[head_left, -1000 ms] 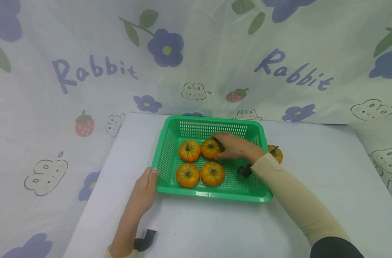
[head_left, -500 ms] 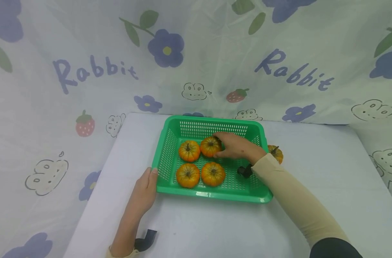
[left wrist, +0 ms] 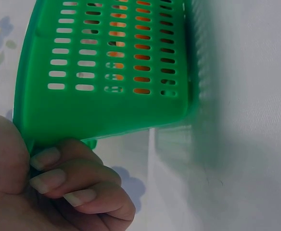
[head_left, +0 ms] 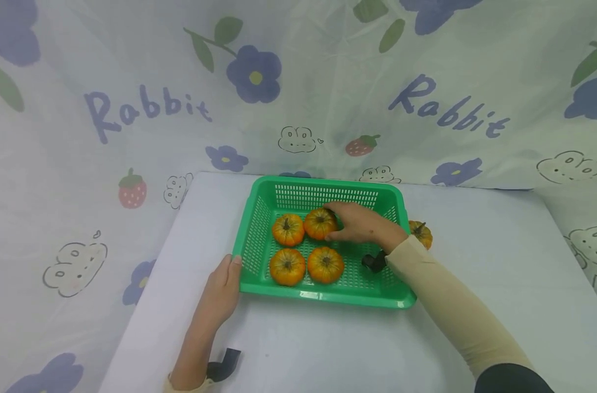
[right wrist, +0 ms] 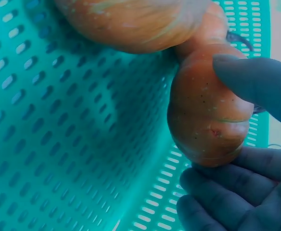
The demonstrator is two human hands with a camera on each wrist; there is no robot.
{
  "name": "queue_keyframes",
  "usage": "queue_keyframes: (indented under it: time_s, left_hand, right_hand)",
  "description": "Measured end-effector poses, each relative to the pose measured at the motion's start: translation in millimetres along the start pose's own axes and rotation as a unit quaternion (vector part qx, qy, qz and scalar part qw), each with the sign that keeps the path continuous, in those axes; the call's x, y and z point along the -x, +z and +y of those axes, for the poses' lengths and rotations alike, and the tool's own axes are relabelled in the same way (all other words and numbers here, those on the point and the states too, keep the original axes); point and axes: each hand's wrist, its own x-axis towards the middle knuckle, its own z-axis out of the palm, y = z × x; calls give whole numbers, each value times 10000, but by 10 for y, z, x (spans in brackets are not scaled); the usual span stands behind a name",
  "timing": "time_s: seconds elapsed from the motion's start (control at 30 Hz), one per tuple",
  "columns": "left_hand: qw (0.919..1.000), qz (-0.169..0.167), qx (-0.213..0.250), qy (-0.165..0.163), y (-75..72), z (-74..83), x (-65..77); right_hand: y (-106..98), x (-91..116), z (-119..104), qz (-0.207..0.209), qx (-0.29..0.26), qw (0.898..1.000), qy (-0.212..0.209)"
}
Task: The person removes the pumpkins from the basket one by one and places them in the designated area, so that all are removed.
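A green plastic basket [head_left: 323, 295] with slotted walls holds several small orange pumpkins. My left hand [head_left: 221, 292] grips its rim at the near left corner; in the left wrist view the fingers [left wrist: 99, 195] curl under the rim, with the thumb opposite. Inside the basket, my right hand [head_left: 359, 222] holds the back right pumpkin [head_left: 320, 224], thumb on one side and fingers on the other. Up close in the right wrist view, that pumpkin [right wrist: 210, 110] touches another one beside it. A second pumpkin [head_left: 288, 230] sits left of it, and two more lie in front.
Another pumpkin [head_left: 420, 234] rests on the white table [head_left: 495, 262], partly hidden behind the basket's right wall. A dark wrist-worn piece [head_left: 374, 262] shows by the right sleeve, over the basket. A printed curtain [head_left: 303, 82] hangs behind the table.
The pumpkin in my right hand has shifted slightly left and away from me. My left hand keeps its grip on the basket rim.
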Motion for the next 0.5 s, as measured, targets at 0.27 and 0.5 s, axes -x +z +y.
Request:
queue_keyframes:
  time_s: [0.27, 0.5]
  left_hand:
    - [10000, 21, 9, 39, 0, -5, -3]
    - [10000, -1, 69, 60, -3, -10, -12]
  right_hand:
    - [-30, 56, -27, 157, -51, 9998, -130]
    - [-76, 116, -71, 268, 2, 9996, -125]
